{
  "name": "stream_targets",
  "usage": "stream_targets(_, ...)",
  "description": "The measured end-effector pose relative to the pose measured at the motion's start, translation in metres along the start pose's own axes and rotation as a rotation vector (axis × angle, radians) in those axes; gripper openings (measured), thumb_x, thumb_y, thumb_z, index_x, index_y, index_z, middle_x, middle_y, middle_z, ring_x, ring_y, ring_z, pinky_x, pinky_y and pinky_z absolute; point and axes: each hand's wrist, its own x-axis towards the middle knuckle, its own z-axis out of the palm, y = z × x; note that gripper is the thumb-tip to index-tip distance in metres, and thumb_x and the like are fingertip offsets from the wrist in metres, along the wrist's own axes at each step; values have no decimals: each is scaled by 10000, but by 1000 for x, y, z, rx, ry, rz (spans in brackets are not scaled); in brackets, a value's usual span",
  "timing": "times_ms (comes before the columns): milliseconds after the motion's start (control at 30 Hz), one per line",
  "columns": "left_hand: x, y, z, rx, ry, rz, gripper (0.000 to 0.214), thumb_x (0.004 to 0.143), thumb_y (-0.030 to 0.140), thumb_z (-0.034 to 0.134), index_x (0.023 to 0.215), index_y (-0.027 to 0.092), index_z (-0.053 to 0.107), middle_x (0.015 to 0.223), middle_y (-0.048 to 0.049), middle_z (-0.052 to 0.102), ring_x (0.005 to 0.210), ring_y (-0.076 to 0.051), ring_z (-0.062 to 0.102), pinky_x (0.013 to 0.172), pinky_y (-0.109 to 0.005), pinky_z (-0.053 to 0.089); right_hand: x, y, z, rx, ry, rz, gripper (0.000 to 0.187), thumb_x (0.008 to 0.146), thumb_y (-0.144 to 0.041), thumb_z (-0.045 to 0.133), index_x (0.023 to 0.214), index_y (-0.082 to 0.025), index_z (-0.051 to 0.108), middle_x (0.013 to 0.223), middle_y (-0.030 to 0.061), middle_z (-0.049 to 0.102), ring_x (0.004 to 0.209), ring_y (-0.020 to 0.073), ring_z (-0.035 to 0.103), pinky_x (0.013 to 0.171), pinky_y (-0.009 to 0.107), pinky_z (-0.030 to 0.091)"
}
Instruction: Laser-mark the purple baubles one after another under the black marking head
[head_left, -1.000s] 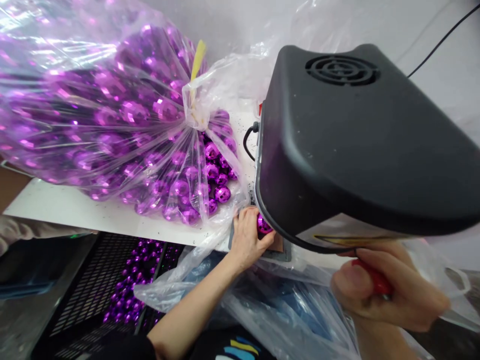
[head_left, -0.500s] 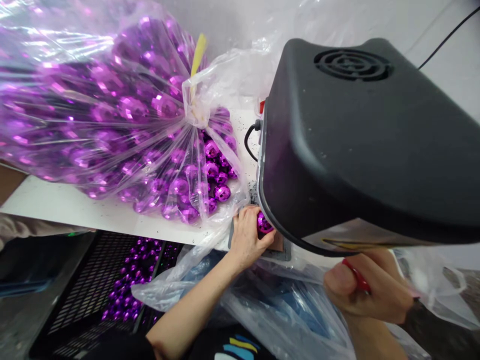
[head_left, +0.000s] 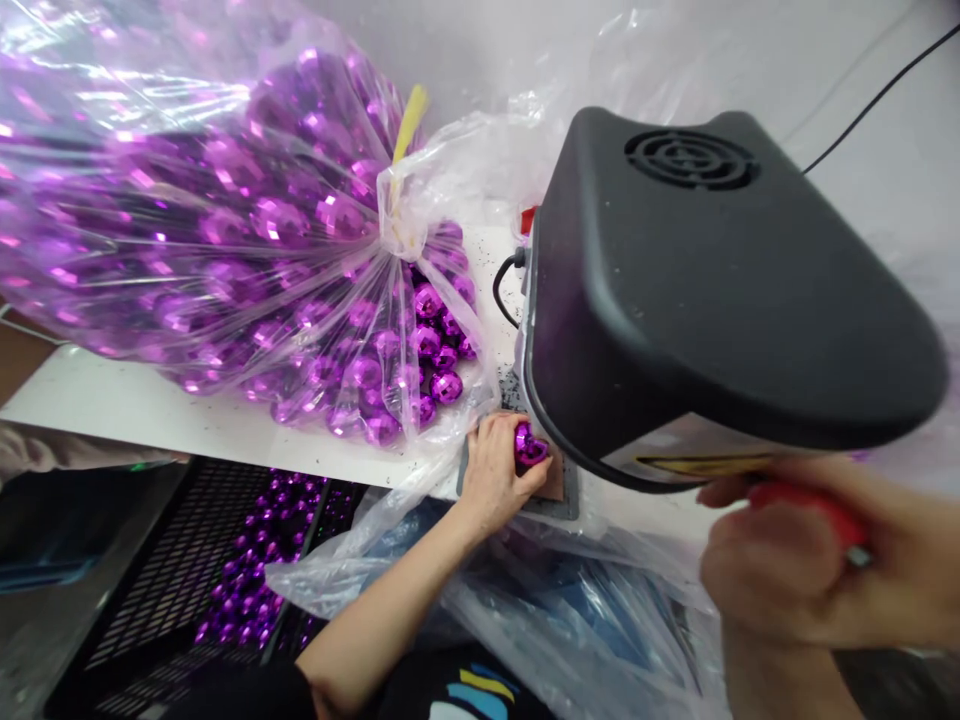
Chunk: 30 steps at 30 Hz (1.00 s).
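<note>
My left hand (head_left: pixel 495 465) is closed around a shiny purple faceted ball (head_left: pixel 529 446), fingers at the back and thumb in front. The ball sits over a brown block (head_left: pixel 553 485) on a grey metal base (head_left: pixel 566 500), beneath the front edge of a machine with a big black cover (head_left: pixel 735 290). To the right, my right hand (head_left: pixel 847 560) grips a red handle (head_left: pixel 814 500) below the cover; it is blurred by motion. The machine's tool is hidden under the cover.
A large clear bag of purple balls (head_left: pixel 247 240), knotted with a yellow tie (head_left: pixel 410 120), lies on the white table (head_left: pixel 112 385). Below stands a black crate (head_left: pixel 150 590) holding smaller-looking purple balls (head_left: pixel 247 570). Loose clear plastic (head_left: pixel 585 620) drapes over the table's front edge.
My right hand has moved right and slightly up with the red handle, which now shows more. My left hand stays on the ball. The view has shifted slightly.
</note>
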Motion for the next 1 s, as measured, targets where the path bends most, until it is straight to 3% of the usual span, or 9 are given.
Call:
stream_targets(67, 1, 2, -2, 10, -8, 5, 461, 793, 316, 763, 1200, 226, 568, 1205, -95, 667, 1225, -326, 555, 1134, -556, 350, 31, -9, 1, -38, 224, 78, 321, 931, -439, 504, 841, -174, 661, 724, 20, 569, 684, 56, 532, 612, 234, 377)
stream_targets(233, 3, 2, -2, 118, 0, 64, 415, 821, 272, 726, 1194, 198, 561, 1250, -113, 647, 1225, -314, 544, 1113, -530, 361, 83, -5, 23, 175, 132, 150, 333, 941, -405, 512, 801, -106, 559, 631, -23, 412, 615, -11, 370, 609, 182, 283)
stream_targets(400, -5, -4, -4, 98, -14, 117, 463, 849, 292, 708, 1265, 200, 528, 1279, -116, 629, 1235, -298, 541, 1105, -516, 367, 86, 4, 28, 248, 130, 184, 339, 922, -420, 535, 802, -104, 554, 620, -22, 395, 606, -4, 388, 581, 164, 289)
stream_targets(533, -32, -2, -18, 61, -110, 155, 491, 865, 211, 673, 1328, 236, 513, 1305, -103, 590, 1260, -265, 535, 1211, -561, 235, 86, -1, 26, 267, 137, 197, 342, 905, -410, 551, 762, -100, 534, 624, -15, 406, 613, -10, 398, 558, 140, 284)
stream_targets(600, -47, 3, -30, 71, -235, 177, 602, 847, 289, 732, 1397, 267, 488, 1357, -114, 552, 1307, -284, 505, 1225, -596, 192, 87, -3, 26, 263, 135, 201, 333, 899, -399, 555, 755, -100, 535, 628, -12, 414, 613, -13, 399, 552, 134, 280)
stream_targets(700, -55, 8, -50, 28, -330, 209, 747, 776, 512, 793, 1423, 284, 498, 1445, -134, 492, 1363, -318, 458, 1184, -562, 311, 87, -4, 27, 258, 151, 207, 317, 888, -393, 559, 755, -106, 542, 638, -6, 427, 618, -8, 407, 550, 138, 274)
stream_targets(800, -32, 2, -66, 31, -122, 216, 378, 943, 432, 613, 1268, 239, 618, 1346, -116, 578, 1268, -259, 538, 1080, -441, 443, 86, -2, 29, 250, 166, 208, 318, 889, -408, 549, 769, -114, 551, 627, -5, 418, 611, 0, 409, 545, 144, 266)
stream_targets(900, 9, -14, -76, 379, 214, 84, 273, 991, 288, 499, 1195, 185, 649, 1225, -141, 644, 1166, -296, 563, 1023, -496, 434, 87, 0, 29, 243, 156, 207, 304, 886, -404, 555, 788, -117, 563, 611, -7, 410, 595, 6, 403, 536, 151, 267)
stream_targets(1000, 43, -30, -77, 724, 183, -30, 401, 909, 251, 599, 1303, 173, 604, 1216, -180, 640, 1129, -375, 548, 960, -564, 417, 87, 1, 28, 261, 158, 180, 311, 874, -408, 580, 784, -110, 564, 604, -5, 408, 600, 12, 397, 539, 157, 272)
